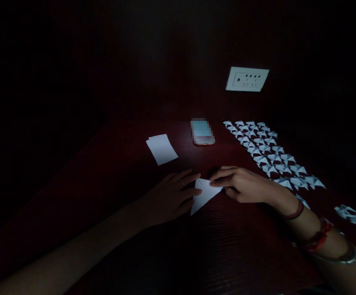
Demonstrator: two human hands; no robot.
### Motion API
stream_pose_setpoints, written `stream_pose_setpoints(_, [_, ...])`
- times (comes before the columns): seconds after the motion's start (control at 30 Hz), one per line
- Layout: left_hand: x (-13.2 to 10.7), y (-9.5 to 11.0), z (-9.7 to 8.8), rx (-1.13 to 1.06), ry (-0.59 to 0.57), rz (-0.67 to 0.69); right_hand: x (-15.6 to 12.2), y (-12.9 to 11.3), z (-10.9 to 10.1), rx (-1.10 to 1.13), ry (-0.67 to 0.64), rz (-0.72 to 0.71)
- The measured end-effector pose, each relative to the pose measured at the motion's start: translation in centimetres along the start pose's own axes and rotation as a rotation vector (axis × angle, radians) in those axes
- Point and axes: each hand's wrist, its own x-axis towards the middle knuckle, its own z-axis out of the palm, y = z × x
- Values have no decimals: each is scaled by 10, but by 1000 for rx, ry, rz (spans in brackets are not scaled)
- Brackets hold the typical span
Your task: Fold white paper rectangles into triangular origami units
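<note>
A white sheet of paper point(205, 191), folded into a triangle, lies on the dark red table between my two hands. My left hand point(170, 196) rests at its left side, palm down, fingers stretched out and apart, with fingertips touching the paper. A ring shows on one finger. My right hand point(237, 184) has its fingers bent over the paper's upper right edge, and the thumb is near the right corner. The fingers hold that edge. Beyond my left hand lies a small stack of white paper sheets point(162, 149).
Rows of small folded paper pieces point(274, 157) cover the table's right side. A separate folded paper piece point(349, 214) lies near my right forearm. A phone with a lit, blurred screen point(202, 132) lies at the back. A wall socket point(247, 79) sits above. The surroundings are very dark.
</note>
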Motion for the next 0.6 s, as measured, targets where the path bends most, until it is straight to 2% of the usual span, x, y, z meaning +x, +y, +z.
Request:
stream_pose_setpoints(0.17, [-1, -1, 3, 7, 21, 6, -1, 1, 0, 34, 8, -13])
stream_pose_setpoints(0.3, [-1, 4, -1, 18, -11, -9, -1, 1, -1, 47, -14, -11])
stream_pose_setpoints(0.4, [0, 6, -3, 25, 17, 4, 0, 0, -1, 52, -18, 4])
stream_pose_setpoints(0.6, [0, 1, 8, 47, 2, -3, 0, -2, -1, 68, -24, 13])
